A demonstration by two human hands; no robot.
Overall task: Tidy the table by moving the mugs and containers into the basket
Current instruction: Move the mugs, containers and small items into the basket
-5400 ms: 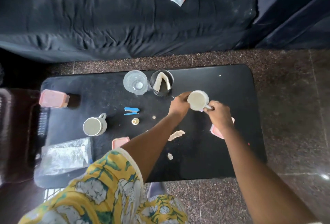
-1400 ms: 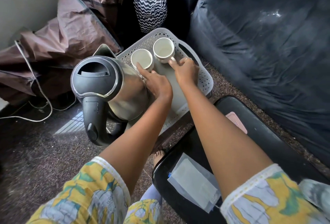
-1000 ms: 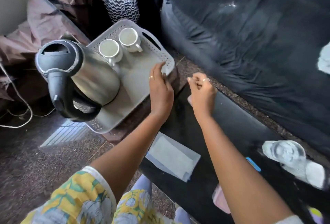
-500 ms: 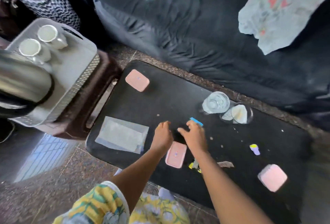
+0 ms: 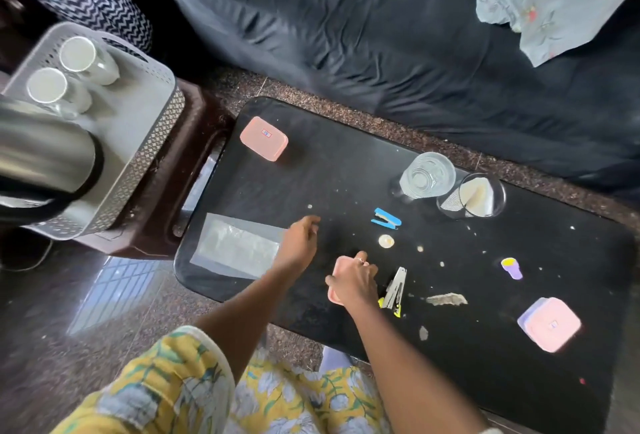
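Hands: left hand (image 5: 300, 243) hovers loosely curled at frame centre, holding nothing; right hand (image 5: 356, 283) just right of it is closed over a pink box (image 5: 333, 279), fingers wrapped round its top edge, apparently to lift it.
Basket: grey basket (image 5: 152, 143) at upper left, on a dark stool (image 5: 162, 215) beside the table, likely set there for a short carry.
Mugs: two white mugs (image 5: 74, 70) stand upright side by side in the basket's far corner, leaving floor space free; a steel kettle (image 5: 45, 153) fills its near end.
Table: black table (image 5: 346, 163) runs from centre to lower right.
Pink boxes: three counted. One near the table's upper-left corner (image 5: 264, 138), one under the right hand, one at lower right (image 5: 550, 324) on what looks like a purple base.
Glasses: two clear glasses (image 5: 427, 175) touching at upper right of the table; the right one holds something pale.
Small items: one clear packet (image 5: 235, 246) at the table's left edge, one blue stapler (image 5: 386, 219), one metal tool (image 5: 394, 290) beside the right hand, one purple cap (image 5: 512, 268), scattered crumbs.
Progress: judged partway; both mugs are in, the boxes remain out.
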